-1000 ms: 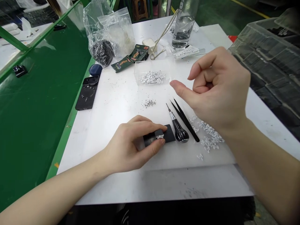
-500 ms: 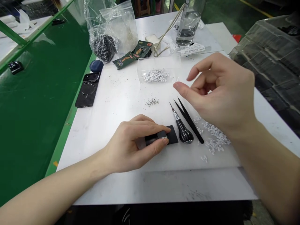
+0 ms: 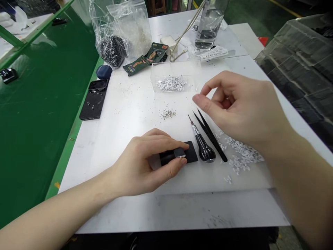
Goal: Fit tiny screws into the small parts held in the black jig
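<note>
My left hand [image 3: 140, 163] is closed, thumb and fingers pinching a small dark block [image 3: 179, 152] with a bright metallic edge. A black cylindrical piece [image 3: 166, 158] lies partly hidden under that hand, by a flat black pad [image 3: 191, 152]. Raised over the table, my right hand [image 3: 241, 107] has its thumb and index fingertips brought together; nothing shows between them. Below it rest a black-handled screwdriver [image 3: 205, 149] and black tweezers [image 3: 212, 137]. Small white clip-like pieces [image 3: 241, 154] lie beside the right forearm. Tiny metallic bits [image 3: 169, 114] are heaped ahead of the left hand.
A clear tray [image 3: 171, 84] holds more white pieces. Behind it are green packets [image 3: 147, 59], a plastic bag [image 3: 122, 38] and a bottle of clear liquid [image 3: 209, 27]. A black phone [image 3: 94, 100] lies at the left edge. Clear stacked bins [image 3: 296, 59] stand at right.
My right hand has come down slightly, and its thumb and index fingertips have closed towards each other. My left hand keeps its grip on the dark block. The view has shifted slightly.
</note>
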A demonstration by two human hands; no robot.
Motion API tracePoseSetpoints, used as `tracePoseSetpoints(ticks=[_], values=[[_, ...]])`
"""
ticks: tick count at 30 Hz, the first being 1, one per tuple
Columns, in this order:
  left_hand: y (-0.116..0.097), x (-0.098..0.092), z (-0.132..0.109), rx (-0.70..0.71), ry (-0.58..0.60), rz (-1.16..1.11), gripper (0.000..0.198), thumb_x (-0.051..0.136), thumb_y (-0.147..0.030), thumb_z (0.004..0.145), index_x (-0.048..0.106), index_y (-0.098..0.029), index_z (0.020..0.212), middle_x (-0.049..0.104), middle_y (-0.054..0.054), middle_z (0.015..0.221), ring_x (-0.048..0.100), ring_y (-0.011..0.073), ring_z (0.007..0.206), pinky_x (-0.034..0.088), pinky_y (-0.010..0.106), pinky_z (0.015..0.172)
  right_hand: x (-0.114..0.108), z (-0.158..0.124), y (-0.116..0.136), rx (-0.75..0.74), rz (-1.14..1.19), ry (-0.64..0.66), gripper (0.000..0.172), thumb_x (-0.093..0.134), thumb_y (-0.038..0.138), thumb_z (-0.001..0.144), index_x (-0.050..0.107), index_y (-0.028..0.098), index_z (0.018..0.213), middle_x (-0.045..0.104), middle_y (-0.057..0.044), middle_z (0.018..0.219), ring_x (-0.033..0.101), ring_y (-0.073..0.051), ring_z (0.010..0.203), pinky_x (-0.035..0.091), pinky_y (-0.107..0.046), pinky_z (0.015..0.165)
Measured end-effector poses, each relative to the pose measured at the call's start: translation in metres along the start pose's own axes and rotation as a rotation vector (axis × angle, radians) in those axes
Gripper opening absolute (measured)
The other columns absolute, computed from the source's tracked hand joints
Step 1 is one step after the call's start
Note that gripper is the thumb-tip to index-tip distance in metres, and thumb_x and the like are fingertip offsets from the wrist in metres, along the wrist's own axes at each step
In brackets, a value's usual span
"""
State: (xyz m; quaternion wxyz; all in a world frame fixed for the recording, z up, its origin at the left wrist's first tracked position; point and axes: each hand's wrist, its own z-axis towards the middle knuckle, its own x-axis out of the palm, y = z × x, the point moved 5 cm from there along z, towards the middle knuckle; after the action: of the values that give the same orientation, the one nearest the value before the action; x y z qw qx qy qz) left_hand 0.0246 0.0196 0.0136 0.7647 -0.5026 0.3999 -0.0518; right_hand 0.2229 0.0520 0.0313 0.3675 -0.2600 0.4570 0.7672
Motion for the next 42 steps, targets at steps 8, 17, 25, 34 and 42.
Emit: tracePoseSetpoints(ticks=[8,17,25,34,42], values=[[0.000,0.001,0.001,0.031,0.008,-0.017,0.023,0.066,-0.022,0.088,0.073,-0.011,0.107,0.076,0.007,0.092,0.068,0.0180,0.089,0.056,0.032,0.086,0.016,-0.012,-0.019,-0.003,-0.110,0.640,0.012,0.062,0.034,0.087,0.061,0.031,0.098,0.059,0.009,0.054,0.052,-0.011,0.042,0.036,-0.026,0.043],[0.000,0.001,0.001,0.064,0.002,-0.065,0.021,0.066,-0.022,0.088,0.073,-0.013,0.106,0.077,0.006,0.092,0.070,0.0172,0.087,0.055,0.032,0.090,-0.014,0.003,-0.009,0.275,0.398,0.049,0.018,0.071,0.015,0.075,0.076,0.024,0.090,0.059,0.005,0.053,0.050,-0.010,0.046,0.036,-0.027,0.045],[-0.003,0.000,0.001,0.070,0.000,-0.101,0.020,0.065,-0.019,0.088,0.072,-0.012,0.106,0.077,0.007,0.090,0.071,0.0177,0.083,0.054,0.034,0.093,0.018,0.000,-0.003,0.499,0.930,0.119,0.016,0.063,0.038,0.089,0.075,0.028,0.091,0.079,0.000,0.098,0.072,-0.020,0.103,0.058,-0.025,0.062],[-0.002,-0.001,0.001,0.085,0.021,-0.100,0.019,0.063,-0.017,0.089,0.071,-0.011,0.106,0.078,0.007,0.090,0.071,0.0171,0.083,0.054,0.033,0.093,0.033,-0.010,0.011,0.200,0.407,0.146,0.013,0.069,0.034,0.088,0.075,0.030,0.098,0.077,0.001,0.097,0.071,-0.016,0.078,0.059,-0.028,0.062],[-0.003,0.000,0.003,0.092,0.034,-0.127,0.019,0.065,-0.015,0.087,0.072,-0.005,0.102,0.076,0.009,0.086,0.071,0.0164,0.080,0.055,0.031,0.091,0.031,-0.013,0.011,0.178,0.280,0.174,0.010,0.071,0.033,0.086,0.077,0.033,0.094,0.078,0.006,0.088,0.071,-0.014,0.072,0.059,-0.028,0.068]])
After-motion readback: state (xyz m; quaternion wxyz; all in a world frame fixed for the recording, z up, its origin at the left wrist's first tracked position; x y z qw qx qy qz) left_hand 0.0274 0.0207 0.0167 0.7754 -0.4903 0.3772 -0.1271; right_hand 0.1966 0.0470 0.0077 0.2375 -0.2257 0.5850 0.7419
